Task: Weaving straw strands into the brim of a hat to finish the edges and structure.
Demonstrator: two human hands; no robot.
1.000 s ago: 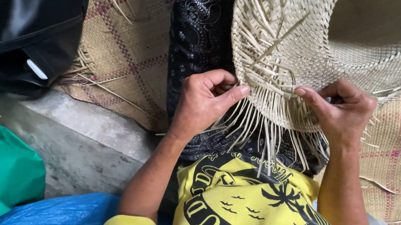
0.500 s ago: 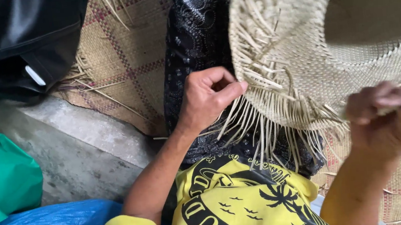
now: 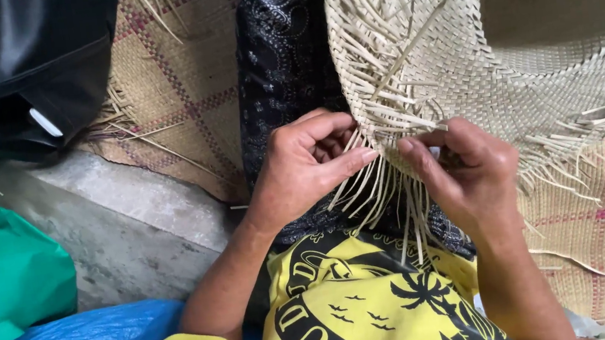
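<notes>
Hands [image 3: 385, 164] pinch loose strips [image 3: 381, 191] hanging toward the person from hat brim [image 3: 457, 61].

The hat [image 3: 459, 76] is pale woven straw, matt and rough, with loose strips. The mat [image 3: 180, 93] is coarse straw. The black bag [image 3: 10, 66] looks glossy; the floor [image 3: 127, 228] rough concrete.

Both hands meet at the frayed edge of a pale woven straw hat [image 3: 472, 59]. The left hand [image 3: 306, 166] pinches loose strands, thumb just beside the right hand [image 3: 465, 166], whose fingers curl onto the same fringe above a yellow shirt [image 3: 357, 316].
</notes>
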